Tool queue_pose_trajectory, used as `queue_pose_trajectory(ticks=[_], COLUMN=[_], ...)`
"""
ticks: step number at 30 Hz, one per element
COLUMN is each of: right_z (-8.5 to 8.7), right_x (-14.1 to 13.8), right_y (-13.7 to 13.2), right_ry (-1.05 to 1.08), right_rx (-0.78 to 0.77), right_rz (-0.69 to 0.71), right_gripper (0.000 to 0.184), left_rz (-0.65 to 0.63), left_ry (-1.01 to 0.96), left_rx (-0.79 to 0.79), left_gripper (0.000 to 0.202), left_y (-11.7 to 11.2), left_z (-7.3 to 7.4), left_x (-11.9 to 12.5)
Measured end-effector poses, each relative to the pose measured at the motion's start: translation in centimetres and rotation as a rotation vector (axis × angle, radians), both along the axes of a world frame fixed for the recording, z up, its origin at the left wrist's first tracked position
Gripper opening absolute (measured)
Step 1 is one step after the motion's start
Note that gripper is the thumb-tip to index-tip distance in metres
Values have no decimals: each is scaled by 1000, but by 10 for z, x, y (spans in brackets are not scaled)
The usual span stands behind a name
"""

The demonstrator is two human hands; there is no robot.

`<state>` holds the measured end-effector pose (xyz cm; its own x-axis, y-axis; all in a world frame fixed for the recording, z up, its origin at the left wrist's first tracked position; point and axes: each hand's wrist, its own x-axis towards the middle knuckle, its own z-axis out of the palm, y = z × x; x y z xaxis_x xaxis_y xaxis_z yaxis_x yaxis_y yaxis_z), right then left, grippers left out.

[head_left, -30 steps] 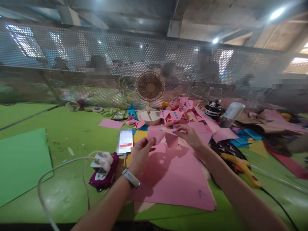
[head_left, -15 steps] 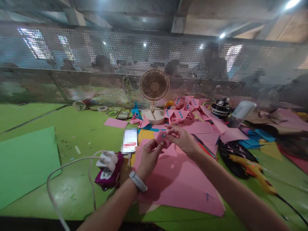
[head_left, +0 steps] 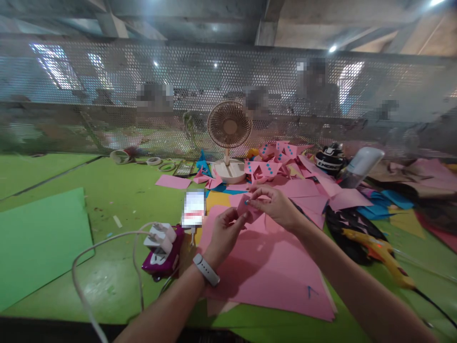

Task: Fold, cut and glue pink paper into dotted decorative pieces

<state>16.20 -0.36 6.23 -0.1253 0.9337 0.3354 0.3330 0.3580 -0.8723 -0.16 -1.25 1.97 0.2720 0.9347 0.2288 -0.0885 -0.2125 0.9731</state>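
My left hand (head_left: pixel 224 233), a pale band on its wrist, is closed on a small pink paper piece (head_left: pixel 253 217) held above the larger pink sheets. My right hand (head_left: pixel 274 207) is closed too, its thumb and finger pinched at a tiny blue piece (head_left: pixel 246 202) against the pink paper. Whether the blue piece is stuck down cannot be seen. Below both hands lies a stack of pink sheets (head_left: pixel 274 281) with a small dark pen mark near one corner.
A lit phone (head_left: pixel 193 209) and a purple power strip (head_left: pixel 173 259) with white plugs stand left. A yellow glue gun (head_left: pixel 387 257) lies right. Behind are a small fan (head_left: pixel 229 125) and blue-dotted pink paper shapes (head_left: pixel 262 169). A green sheet (head_left: pixel 39 247) lies far left.
The whole view has shifted slightly. The small pink piece is turned a little in my fingers; both hands keep nearly the same grip.
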Motion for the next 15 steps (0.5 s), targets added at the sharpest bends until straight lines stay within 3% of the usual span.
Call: queue_pose_trajectory(ticks=[15], right_z=[3], right_x=[1], right_y=[-2], right_ry=[10], right_rx=[-6], right_rz=[31], right_gripper=[16], left_rz=[-36], left_ry=[42], left_rx=[32], left_gripper=[26], left_y=[1], left_z=[-2], left_x=[0])
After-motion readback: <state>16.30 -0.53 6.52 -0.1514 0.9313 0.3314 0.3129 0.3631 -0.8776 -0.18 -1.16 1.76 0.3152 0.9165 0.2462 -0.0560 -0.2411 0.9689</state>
